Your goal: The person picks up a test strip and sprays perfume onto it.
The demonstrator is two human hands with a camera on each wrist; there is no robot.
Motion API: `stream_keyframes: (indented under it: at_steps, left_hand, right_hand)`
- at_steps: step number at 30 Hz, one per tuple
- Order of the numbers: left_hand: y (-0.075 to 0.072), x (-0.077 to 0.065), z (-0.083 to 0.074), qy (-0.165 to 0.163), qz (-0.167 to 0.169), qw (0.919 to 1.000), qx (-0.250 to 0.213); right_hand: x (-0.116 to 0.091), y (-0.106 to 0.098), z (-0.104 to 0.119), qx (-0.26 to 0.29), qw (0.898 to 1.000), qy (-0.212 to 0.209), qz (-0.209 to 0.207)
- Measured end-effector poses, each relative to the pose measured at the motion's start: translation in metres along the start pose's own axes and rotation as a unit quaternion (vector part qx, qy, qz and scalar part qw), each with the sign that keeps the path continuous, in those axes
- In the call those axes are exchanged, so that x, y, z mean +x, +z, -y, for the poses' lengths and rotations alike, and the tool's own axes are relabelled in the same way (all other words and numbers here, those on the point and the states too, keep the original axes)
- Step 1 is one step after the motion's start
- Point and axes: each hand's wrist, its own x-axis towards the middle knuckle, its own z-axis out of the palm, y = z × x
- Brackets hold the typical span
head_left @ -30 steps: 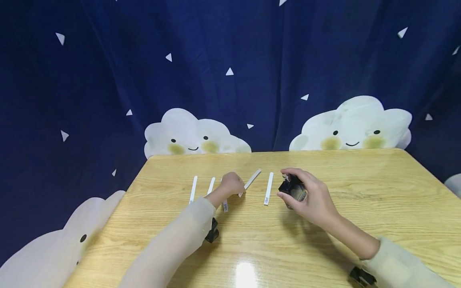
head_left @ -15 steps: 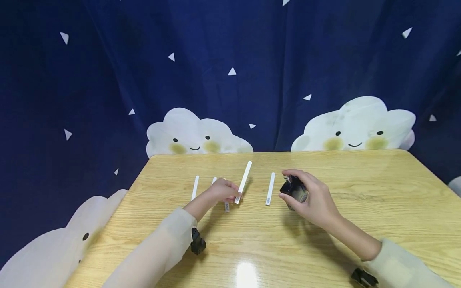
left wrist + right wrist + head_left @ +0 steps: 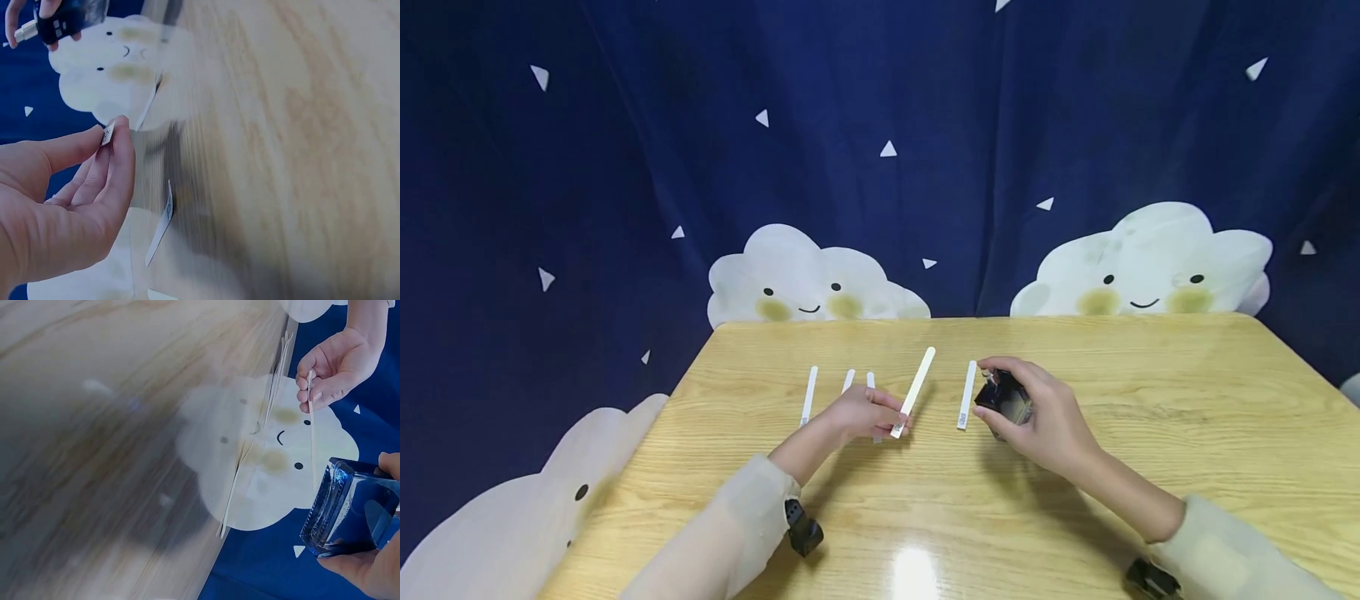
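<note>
My left hand (image 3: 859, 414) pinches a white paper test strip (image 3: 919, 382) between thumb and fingers near its printed lower end. The strip is raised over the table, its rounded end pointing up and away. My right hand (image 3: 1054, 412) grips a glass perfume bottle (image 3: 1011, 402) tilted above the table. In the left wrist view, the spray nozzle (image 3: 26, 31) sticks out of the bottle's dark top, a finger close to it. The right wrist view shows the clear glass base (image 3: 353, 509). Another test strip (image 3: 967, 396) lies just left of the bottle.
Further strips lie left on the wooden table (image 3: 1075, 517): one strip (image 3: 809, 396) at the outer side, two partly behind my left hand. A dark blue curtain (image 3: 850, 100) with white clouds hangs at the table's far edge. A black wrist device (image 3: 805, 529) sits under the left sleeve.
My left hand has picked the slanted strip up off the table, turned palm inward and drawn back slightly nearer me. The right hand holds the bottle almost where it was.
</note>
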Motion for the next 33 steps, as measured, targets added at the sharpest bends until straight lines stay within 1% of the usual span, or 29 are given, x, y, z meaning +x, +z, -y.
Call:
stream_keyframes:
  at_steps: [4,7,11,15,20,23,33]
  left_hand:
    - [0.001,-0.004,0.001,-0.001,0.012,0.9999,-0.010]
    - [0.003,-0.007,0.001,0.007,0.019,0.9997,-0.014]
    - [0.007,-0.010,-0.001,0.018,0.019,0.9996,-0.015]
    - [0.012,-0.013,-0.004,0.033,0.012,0.9994,-0.007]
    - [0.018,-0.017,-0.009,0.044,-0.001,0.9990,0.011]
    - [0.021,-0.017,-0.010,0.046,-0.007,0.9988,0.015]
    - [0.029,-0.024,-0.016,0.063,-0.015,0.9978,0.015]
  right_hand:
    - [0.001,0.003,0.002,0.002,1.000,-0.004,0.007]
    - [0.001,0.005,0.004,-0.001,1.000,-0.004,0.010]
    - [0.003,0.008,0.005,-0.006,1.000,0.003,0.010]
    - [0.003,0.011,0.007,-0.006,1.000,0.012,0.018]
    - [0.002,0.013,0.010,0.001,1.000,0.009,0.027]
    - [0.001,0.013,0.010,0.002,1.000,0.008,0.026]
    - [0.000,0.012,0.008,-0.004,0.999,0.028,0.023]
